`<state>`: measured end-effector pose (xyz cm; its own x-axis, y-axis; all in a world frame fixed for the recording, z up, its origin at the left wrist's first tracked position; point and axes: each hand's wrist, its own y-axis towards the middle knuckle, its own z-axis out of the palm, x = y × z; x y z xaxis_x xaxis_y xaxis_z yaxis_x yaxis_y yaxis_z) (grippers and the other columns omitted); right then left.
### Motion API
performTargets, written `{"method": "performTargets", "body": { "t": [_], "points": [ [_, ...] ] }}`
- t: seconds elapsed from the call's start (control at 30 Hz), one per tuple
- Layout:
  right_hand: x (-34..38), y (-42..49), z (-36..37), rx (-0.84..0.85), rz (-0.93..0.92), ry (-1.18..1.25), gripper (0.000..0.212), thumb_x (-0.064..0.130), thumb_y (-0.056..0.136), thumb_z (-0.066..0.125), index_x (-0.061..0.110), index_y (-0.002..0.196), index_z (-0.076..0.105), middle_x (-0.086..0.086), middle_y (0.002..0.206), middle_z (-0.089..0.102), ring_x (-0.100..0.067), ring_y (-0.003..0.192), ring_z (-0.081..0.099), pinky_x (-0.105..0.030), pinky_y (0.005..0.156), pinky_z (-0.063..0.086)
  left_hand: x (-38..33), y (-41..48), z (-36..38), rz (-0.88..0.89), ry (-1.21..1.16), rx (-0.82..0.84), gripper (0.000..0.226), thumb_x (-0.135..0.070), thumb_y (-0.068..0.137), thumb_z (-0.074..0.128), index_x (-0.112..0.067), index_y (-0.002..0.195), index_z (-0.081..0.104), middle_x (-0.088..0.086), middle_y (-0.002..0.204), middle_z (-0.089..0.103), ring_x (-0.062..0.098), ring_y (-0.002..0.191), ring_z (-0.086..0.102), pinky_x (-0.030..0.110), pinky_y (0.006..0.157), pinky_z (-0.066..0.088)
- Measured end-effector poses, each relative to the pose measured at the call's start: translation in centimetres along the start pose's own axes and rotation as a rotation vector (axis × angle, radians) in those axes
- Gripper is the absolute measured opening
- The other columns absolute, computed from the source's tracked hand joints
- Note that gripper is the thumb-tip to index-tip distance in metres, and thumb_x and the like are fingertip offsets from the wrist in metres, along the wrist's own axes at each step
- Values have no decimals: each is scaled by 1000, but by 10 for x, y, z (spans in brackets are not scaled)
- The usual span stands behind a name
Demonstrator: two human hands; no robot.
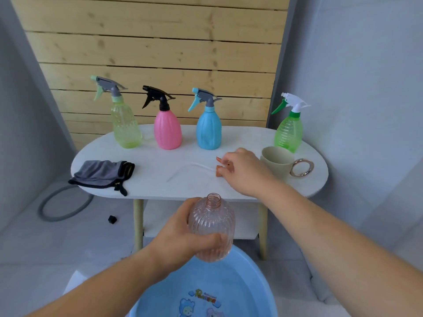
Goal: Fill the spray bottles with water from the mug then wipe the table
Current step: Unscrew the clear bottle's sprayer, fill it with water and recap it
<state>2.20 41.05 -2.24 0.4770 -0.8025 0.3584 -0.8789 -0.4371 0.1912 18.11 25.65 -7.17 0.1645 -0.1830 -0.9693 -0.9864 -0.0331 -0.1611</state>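
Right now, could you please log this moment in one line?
left hand: holds uncapped pink bottle over basin | right hand: grips spray head on table | mug: upright

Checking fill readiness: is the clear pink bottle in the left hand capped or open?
Open. The clear pink bottle has a bare threaded neck; the right hand holds a spray head, tube on the table.

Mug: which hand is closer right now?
Right. The right hand is on the table just left of the mug, gripping a pink spray head. The left hand holds the open pink bottle over the blue basin, below the table edge.
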Motion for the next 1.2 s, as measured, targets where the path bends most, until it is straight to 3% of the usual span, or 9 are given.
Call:
{"method": "performTargets", "body": {
  "t": [0.1,0.17,0.33,0.47,0.6,0.83,1.0,1.2],
  "points": [
    [-2,8,32,48,45,-244,55,48,95,47,26,145,43,-10,141,36,-31,133,28,-43,104,39,4,-5,-12,-6,-13,-15,74,-27,63,93,-35,129,59,-10,115,74,9,107,71,35,96,59],
    [-4,12,43,76,99,-240,60,48,96,47,29,151,31,-11,146,29,-35,132,30,-44,104,37,7,-7,-20,-13,-24,-27,73,-24,65,93,-35,129,59,-10,115,74,10,108,71,37,98,59],
    [-6,17,52,57,116,-163,42,31,98,50,28,140,43,-6,141,38,-36,106,55,-40,89,45,10,-13,-35,-20,-50,-62,72,-22,65,92,-34,128,60,-9,114,75,12,107,72,41,100,58],
    [0,17,38,-11,109,30,11,24,97,56,20,107,54,-3,115,61,-27,100,59,-37,82,48,11,-20,-42,-25,-66,-70,74,-25,64,92,-35,129,59,-7,116,75,14,109,72,43,102,57],
    [10,10,13,-57,165,259,16,22,96,60,21,111,54,1,113,65,-23,105,61,-36,90,48,11,-27,-48,-33,-88,-73,72,-25,64,92,-34,127,60,-4,116,75,17,109,73,47,102,57],
    [27,-18,-25,-123,112,408,17,15,93,63,27,102,55,8,109,69,-15,103,64,-36,91,50,5,-41,-54,-26,-124,-87,71,-23,63,91,-29,127,61,-2,111,77,18,105,74,45,95,60],
    [42,-47,-65,-317,-71,269,22,6,90,62,26,96,58,7,103,70,-13,102,65,-39,91,52,-3,-49,-56,-28,-148,-87,66,-17,67,92,-28,124,61,-2,108,77,16,99,75,30,73,61],
    [45,-71,-86,-375,-258,128,18,4,90,61,21,96,56,3,104,63,-20,101,61,-37,88,50,-5,-49,-52,-45,-145,-107,63,-14,73,94,-31,124,60,0,112,74,17,99,75,30,71,61]
  ]
}}
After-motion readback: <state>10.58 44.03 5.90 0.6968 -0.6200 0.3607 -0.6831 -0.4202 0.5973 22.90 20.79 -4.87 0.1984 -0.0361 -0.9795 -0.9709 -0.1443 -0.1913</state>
